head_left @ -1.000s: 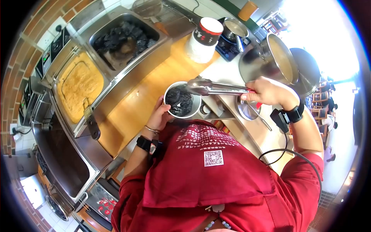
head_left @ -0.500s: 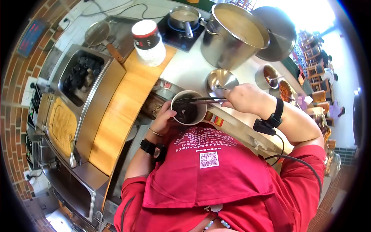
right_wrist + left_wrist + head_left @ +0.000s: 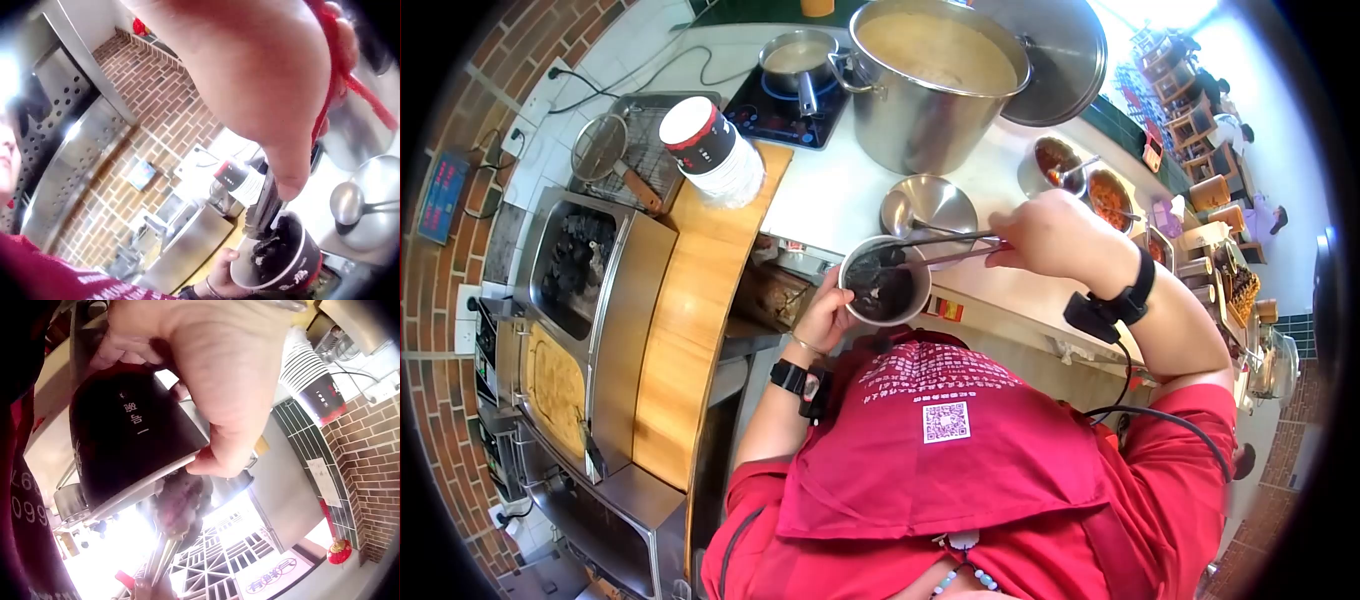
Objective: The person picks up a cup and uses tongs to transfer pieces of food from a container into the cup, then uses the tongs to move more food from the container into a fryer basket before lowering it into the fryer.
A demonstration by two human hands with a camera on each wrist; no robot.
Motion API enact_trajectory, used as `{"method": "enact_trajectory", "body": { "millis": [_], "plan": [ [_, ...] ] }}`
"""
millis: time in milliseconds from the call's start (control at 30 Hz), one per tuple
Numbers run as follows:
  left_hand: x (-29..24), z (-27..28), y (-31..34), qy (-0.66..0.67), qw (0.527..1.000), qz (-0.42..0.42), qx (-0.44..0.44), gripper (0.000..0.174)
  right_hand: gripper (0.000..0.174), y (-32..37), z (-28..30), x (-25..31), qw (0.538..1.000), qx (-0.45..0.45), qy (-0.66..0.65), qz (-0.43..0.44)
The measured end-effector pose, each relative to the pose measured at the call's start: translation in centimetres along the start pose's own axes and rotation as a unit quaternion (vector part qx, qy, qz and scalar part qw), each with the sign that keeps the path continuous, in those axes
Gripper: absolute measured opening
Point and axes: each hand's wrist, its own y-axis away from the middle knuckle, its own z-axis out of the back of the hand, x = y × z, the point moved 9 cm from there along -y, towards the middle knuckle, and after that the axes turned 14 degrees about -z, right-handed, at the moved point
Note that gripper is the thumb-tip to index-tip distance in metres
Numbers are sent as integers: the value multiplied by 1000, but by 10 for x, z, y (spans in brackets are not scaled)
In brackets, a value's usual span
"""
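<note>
- Change since the earlier frames: the cup (image 3: 885, 283) and the tongs (image 3: 945, 248) have come away from the wooden counter (image 3: 690, 300). They now sit close to the chest, at the edge of the white worktop (image 3: 830, 200).
- Left hand (image 3: 825, 318): fingers and thumb wrapped round the cup's wall from the side and below. The cup is upright, or nearly so, and holds dark lumpy food.
- Right hand (image 3: 1050, 235): closed on the tongs' handle end, the arms squeezed narrow. The tips sit over the cup's mouth, in or on the dark food.
- Judgement on the step in hand: the food should be let go only with the tips low inside the rim. The squeeze should ease slowly so that nothing drops outside. The left hand should keep the cup level and steady under the tips.
- Risk, as a judgement: the food lies close to the rim, so a quick lift of the tongs could drag a lump over the edge.
- Just beyond the cup: a steel bowl (image 3: 930, 205) with a ladle resting in it.
- Further off: a stack of paper cups (image 3: 710, 150), a large stock pot (image 3: 930, 90) of pale liquid and a small saucepan (image 3: 795, 60).
</note>
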Motion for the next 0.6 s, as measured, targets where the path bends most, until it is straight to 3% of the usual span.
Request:
{"method": "enact_trajectory", "body": {
  "millis": [167, 300, 400, 600],
  "plan": [
    [5, 3, -8, 10, 1000, 8, -13, 59, 32, 9, -9, -30, 994, -42, -74, -62],
    [5, -3, -11, 10, 1000, 5, -20, 59, 30, -3, -34, -29, 994, -51, -59, -70],
    [4, -1, -13, 2, 1000, 8, -30, 59, 34, -12, -50, -17, 994, 15, -32, -102],
    [0, 23, -24, -43, 997, -12, -60, 57, 38, -22, -39, -16, 992, -5, -68, -105]
  ]
}}
